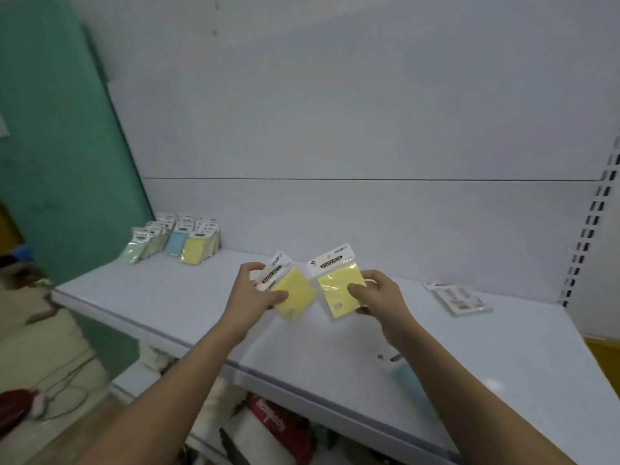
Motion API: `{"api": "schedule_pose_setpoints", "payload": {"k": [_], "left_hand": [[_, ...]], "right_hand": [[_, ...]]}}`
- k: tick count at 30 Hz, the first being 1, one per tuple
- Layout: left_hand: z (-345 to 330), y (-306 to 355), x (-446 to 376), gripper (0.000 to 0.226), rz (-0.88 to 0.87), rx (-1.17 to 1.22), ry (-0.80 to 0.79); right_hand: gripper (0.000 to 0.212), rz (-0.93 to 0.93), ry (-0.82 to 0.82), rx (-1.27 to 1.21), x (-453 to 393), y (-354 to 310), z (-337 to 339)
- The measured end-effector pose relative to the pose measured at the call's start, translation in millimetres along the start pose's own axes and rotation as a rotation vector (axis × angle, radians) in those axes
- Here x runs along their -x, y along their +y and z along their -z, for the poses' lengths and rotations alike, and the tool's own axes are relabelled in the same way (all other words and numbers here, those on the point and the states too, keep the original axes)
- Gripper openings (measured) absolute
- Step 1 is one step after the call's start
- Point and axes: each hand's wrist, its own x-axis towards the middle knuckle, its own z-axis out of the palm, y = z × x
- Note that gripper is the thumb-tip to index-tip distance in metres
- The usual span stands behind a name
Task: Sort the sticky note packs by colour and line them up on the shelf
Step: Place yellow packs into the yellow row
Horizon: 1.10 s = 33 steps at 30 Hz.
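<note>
Two yellow sticky note packs are up in the air over the middle of the shelf (201, 297), one in each hand: the left pack (291, 292) tilts with its white header card toward the far left, and the right pack (339, 290) stands more upright with its header facing the camera. The two sit just beside each other, corners nearly meeting, neither touching the shelf. The left hand (255, 290) is closed around its pack, thumb across the front and fingers behind; the right hand (375, 293) pinches its pack the same way, thumb pressed on the yellow face. The step looks like a colour check with placement to follow. At the far left corner of the shelf, against the back panel, stand the sorted rows (174, 239): green, blue and yellow files leaning back. The next move would seem to call for carrying both packs across to the yellow row (196, 253) and setting them at its front, headers up. Another pack (456, 297) lies flat near the right end, apparently unsorted.
</note>
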Motion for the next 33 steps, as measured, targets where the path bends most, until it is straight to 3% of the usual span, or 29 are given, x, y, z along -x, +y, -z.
{"api": "schedule_pose_setpoints", "payload": {"k": [6,9,21,27,33], "left_hand": [[108,-15,7,0.049,0.051,0.194,0.213],[155,-26,7,0.034,0.054,0.258,0.240],[367,-79,-24,0.029,0.059,0.265,0.239],[414,-95,-73,0.027,0.047,0.266,0.219],[424,-127,-143,0.026,0.093,0.282,0.078]], "right_hand": [[0.015,0.031,-0.174,0.095,-14,-14,-96],[0.015,0.013,-0.211,0.120,-18,-10,-145],[0.013,-0.002,-0.200,0.060,-42,8,-380],[0.010,-0.032,-0.165,0.049,-69,11,-450],[0.011,-0.074,-0.147,0.044,-127,35,-463]]}}
